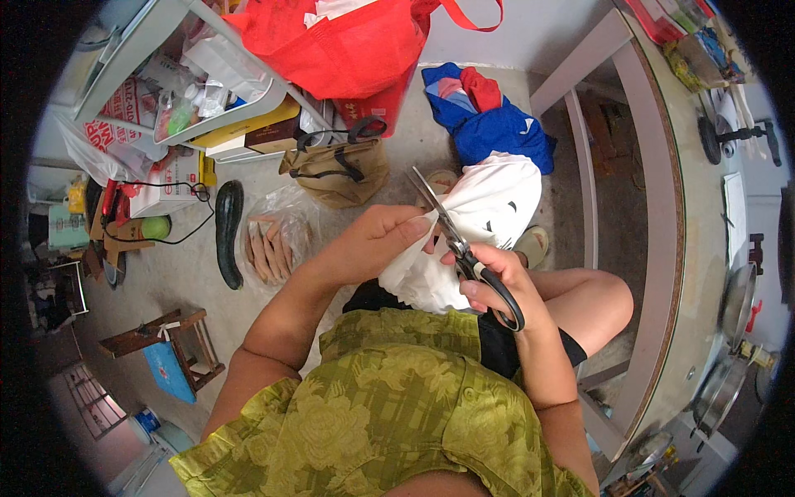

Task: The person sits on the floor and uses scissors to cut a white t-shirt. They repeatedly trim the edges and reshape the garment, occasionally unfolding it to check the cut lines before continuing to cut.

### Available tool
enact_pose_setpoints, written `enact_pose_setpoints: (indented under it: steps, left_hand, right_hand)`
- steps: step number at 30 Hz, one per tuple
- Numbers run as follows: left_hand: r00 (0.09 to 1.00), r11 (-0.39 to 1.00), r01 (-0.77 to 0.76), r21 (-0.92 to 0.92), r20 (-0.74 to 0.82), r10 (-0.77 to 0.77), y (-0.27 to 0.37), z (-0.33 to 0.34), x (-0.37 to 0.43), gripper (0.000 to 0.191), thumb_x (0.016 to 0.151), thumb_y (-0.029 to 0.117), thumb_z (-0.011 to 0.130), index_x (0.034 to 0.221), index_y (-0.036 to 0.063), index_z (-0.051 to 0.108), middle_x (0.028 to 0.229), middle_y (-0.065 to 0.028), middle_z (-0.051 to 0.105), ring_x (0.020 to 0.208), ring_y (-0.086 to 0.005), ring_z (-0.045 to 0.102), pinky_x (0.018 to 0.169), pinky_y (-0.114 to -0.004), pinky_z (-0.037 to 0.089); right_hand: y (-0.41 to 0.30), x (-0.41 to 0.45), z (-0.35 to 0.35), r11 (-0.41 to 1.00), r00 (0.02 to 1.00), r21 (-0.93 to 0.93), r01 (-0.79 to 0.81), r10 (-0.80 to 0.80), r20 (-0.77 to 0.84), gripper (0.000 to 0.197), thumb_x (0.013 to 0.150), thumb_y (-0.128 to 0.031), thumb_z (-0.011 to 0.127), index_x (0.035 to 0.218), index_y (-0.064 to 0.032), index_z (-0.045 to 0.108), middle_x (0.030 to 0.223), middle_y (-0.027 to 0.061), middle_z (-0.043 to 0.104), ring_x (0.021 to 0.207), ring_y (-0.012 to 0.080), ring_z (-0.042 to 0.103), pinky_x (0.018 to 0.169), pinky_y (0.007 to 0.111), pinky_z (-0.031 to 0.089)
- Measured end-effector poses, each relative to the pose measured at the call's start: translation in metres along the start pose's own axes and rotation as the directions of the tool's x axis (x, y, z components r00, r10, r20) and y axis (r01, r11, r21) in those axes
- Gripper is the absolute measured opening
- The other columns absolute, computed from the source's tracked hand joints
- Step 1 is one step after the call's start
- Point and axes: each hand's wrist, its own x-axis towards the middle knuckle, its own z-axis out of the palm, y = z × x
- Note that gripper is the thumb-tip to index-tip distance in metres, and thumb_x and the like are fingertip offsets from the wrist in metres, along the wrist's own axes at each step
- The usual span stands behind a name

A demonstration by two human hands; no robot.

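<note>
Across my lap lies a white cloth [497, 186] with dark printed marks, probably a garment. My left hand [391, 239] pinches a fold of it between thumb and fingers and pulls it up. In my right hand [503, 279] is a pair of scissors [456, 242] with black and white handles. Its blades point up and to the left, right at the pinched fold, close to my left fingertips. Whether the blades are parted around the fabric is hard to tell. Beyond the white cloth a blue garment [497, 136] with red and pink cloth lies on the floor.
A long dark green gourd [229, 236] and a clear plastic bag of pale brown pieces [273, 248] lie on the floor at left. Past them are a tan bag [348, 174], a red bag [335, 50] and a loaded rack [217, 118]. A table [658, 248] stands at right.
</note>
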Motion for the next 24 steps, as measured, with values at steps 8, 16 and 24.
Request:
enact_pose_setpoints:
  steps: [8, 16, 24]
  left_hand:
    - [0.999, 0.998, 0.023, -0.064, -0.03, -0.025, -0.003, -0.002, -0.002, 0.037, 0.101, 0.032, 0.043, 0.085, 0.0043, 0.061, 0.077, 0.003, 0.056, 0.072, -0.0058, 0.048, 0.065, -0.023, 0.041]
    - [0.776, 0.731, -0.525, 0.435, -0.109, 0.621, -0.015, -0.001, 0.017, 0.031, 0.096, 0.025, 0.048, 0.103, -0.0012, 0.063, 0.096, -0.0103, 0.06, 0.089, -0.0171, 0.056, 0.083, -0.031, 0.042]
    - [0.903, 0.897, -0.413, 0.155, -0.059, 0.426, -0.003, 0.003, 0.028, 0.033, 0.095, 0.025, 0.044, 0.101, -0.0017, 0.062, 0.093, -0.0089, 0.06, 0.088, -0.0185, 0.055, 0.082, -0.031, 0.041]
  right_hand:
    - [-0.005, -0.002, 0.003, 0.997, 0.997, -0.015, -0.074, 0.073, -0.013, 0.028, 0.082, -0.006, 0.065, 0.11, -0.0024, 0.062, 0.068, -0.0055, 0.054, 0.052, 0.001, 0.046, 0.047, 0.017, 0.034]
    - [-0.008, 0.0, 0.004, 0.998, 0.999, 0.056, -0.039, 0.037, 0.038, 0.037, 0.083, -0.012, 0.065, 0.118, -0.0021, 0.058, 0.077, -0.0009, 0.058, 0.057, 0.0065, 0.054, 0.053, 0.019, 0.043]
    - [-0.009, -0.002, 0.009, 0.959, 0.994, 0.268, 0.089, -0.103, 0.038, 0.052, 0.082, -0.023, 0.064, 0.125, 0.0033, 0.05, 0.083, 0.0052, 0.057, 0.072, 0.0132, 0.056, 0.067, 0.024, 0.046]
